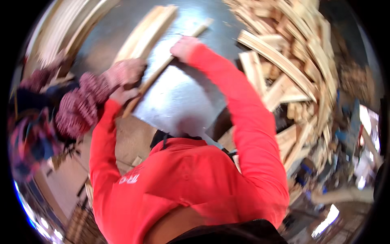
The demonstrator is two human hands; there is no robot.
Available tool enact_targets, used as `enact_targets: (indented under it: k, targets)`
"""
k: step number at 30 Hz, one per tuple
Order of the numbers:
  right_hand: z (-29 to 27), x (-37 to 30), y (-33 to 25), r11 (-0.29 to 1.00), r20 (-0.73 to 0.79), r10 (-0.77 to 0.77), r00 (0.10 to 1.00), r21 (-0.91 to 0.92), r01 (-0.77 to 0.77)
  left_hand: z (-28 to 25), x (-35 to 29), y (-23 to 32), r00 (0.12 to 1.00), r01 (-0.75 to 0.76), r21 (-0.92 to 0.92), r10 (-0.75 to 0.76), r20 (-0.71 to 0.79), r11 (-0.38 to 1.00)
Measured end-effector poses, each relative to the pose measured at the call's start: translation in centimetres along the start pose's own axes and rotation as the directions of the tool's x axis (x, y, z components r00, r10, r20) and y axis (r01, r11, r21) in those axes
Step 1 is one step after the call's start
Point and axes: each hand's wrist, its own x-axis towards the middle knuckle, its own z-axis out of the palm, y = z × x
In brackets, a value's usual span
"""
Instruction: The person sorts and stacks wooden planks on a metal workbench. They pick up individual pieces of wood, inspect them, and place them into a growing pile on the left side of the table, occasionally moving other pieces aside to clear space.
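Observation:
A long, thin wooden strip (156, 73) lies slantwise over the shiny metal tabletop (178, 99), its far end pointing to the upper right. My right hand (185, 48) is closed on it toward the far end. Near the lower end, my left hand (123, 96) is closed at the strip's edge; its fingers are partly hidden and blurred. Just beyond my left hand, a co-worker's gloved hand (124, 72) in a pink knitted sleeve rests on a pair of pale boards (150, 30), which lie left of the strip.
A large heap of loose wood pieces (280, 61) covers the right side of the table. At the far left stands a stack of long boards (67, 28). The co-worker (36, 134) is close by my left arm. A brown board surface (136, 132) adjoins the metal.

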Motion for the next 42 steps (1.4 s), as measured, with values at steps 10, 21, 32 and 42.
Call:
enact_targets:
  k: [10, 21, 32, 42]
  targets:
    - [-5.8, 2.2, 7.4, 0.867, -0.484, 0.479, 0.732, 0.133, -0.48, -3.3, -1.1, -2.5, 0.649, 0.179, 0.551, 0.323, -0.689, 0.815]
    - [-0.7, -26.6, 15.5, 0.39, -0.026, 0.918, 0.396, 0.242, -0.888, 8.7, 3.8, 6.1, 0.955, -0.288, -0.476, 0.209, -0.212, 0.831]
    - [-10.7, -16.6, 2.7, 0.028, 0.169, 0.775, 0.608, 0.953, -0.301, 8.1, 2.8, 21.7, 0.949, -0.312, -0.66, 0.26, -0.18, 0.683]
    - [-8.8, -11.8, -2.0, 0.739, 0.175, 0.388, 0.905, 0.528, -0.419, -3.4, 1.4, 15.5, 0.497, -0.331, 0.763, 0.79, -0.359, 0.556]
